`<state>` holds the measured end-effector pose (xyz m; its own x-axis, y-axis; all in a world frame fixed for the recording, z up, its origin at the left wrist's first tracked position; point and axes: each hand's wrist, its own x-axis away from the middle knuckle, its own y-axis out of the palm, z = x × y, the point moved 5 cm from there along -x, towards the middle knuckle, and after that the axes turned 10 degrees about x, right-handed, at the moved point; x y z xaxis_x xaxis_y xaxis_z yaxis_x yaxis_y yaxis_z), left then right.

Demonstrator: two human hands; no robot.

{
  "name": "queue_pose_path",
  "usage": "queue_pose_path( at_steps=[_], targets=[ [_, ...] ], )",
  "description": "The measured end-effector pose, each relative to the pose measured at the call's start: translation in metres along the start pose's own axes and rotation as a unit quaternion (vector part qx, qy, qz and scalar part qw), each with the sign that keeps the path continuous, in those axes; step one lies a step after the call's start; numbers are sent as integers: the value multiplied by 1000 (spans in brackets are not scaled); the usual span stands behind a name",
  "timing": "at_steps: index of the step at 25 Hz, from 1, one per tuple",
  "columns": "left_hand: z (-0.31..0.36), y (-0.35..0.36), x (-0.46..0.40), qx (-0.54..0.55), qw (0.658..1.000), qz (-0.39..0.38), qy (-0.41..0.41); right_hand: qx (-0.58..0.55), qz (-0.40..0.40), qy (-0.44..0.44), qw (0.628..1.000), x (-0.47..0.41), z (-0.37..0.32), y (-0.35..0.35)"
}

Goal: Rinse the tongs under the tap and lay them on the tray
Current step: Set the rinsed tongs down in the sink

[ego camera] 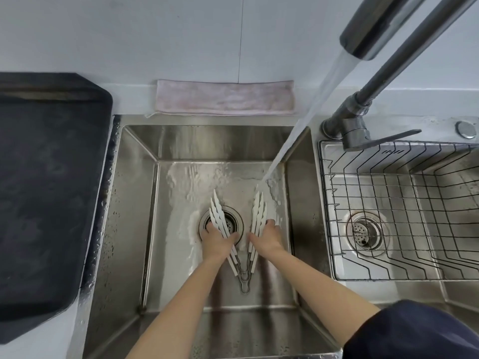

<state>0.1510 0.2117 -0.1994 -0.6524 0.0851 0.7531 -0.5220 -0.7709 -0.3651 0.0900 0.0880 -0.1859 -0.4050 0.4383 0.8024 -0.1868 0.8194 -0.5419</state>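
White-tipped tongs [245, 277] with wire handles are spread wide in a V over the steel sink [134, 203], hinge toward me. My left hand [216, 240] grips the left arm of the tongs [217, 213] above the drain. My right hand [267, 238] grips the right arm [259, 206], whose tips sit in the water stream [305, 120] pouring from the tap [368, 29]. A dark tray [44, 193] lies on the counter left of the sink.
A pink cloth [225, 98] lies folded behind the sink. A second basin to the right holds a wire rack [404, 211]. The tap's lever [383, 137] stands between the two basins. The drain [234, 224] lies under the left arm.
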Motion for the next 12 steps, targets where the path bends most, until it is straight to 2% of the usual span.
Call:
queue_pose_path(
  at_steps=[5,10,12],
  targets=[
    [1,8,-3,-60,997,32,21,71,35,-10,997,-8,-7,3],
    [13,3,-5,-34,997,50,54,-29,18,17,999,-4,-15,-4],
    [22,-3,-2,17,997,50,60,-83,14,13,996,1,-19,-15]
  ],
)
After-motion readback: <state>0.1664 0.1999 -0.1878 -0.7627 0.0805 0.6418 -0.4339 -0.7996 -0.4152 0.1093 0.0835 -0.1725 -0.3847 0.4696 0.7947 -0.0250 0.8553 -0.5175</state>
